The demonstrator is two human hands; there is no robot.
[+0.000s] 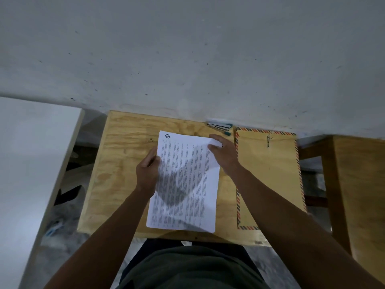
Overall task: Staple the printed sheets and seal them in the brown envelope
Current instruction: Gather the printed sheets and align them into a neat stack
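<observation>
Gripping the printed sheets (187,180) mid-desk (116,163), left hand (149,170) pinches their left edge, right hand (224,152) their far-right corner; envelope (268,176) along the right edge, stapler (219,127) at the far edge.

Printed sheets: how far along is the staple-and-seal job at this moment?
Early. Nothing looks finished: the stapler lies untouched at the table's far edge, and the brown envelope lies flat beside the sheets. In hand: left hand and right hand grip the printed sheets by their edges. Left: stapling, inserting, sealing.

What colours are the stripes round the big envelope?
Red and dark blue slanted stripes edge the brown envelope, seen in the head view.
</observation>
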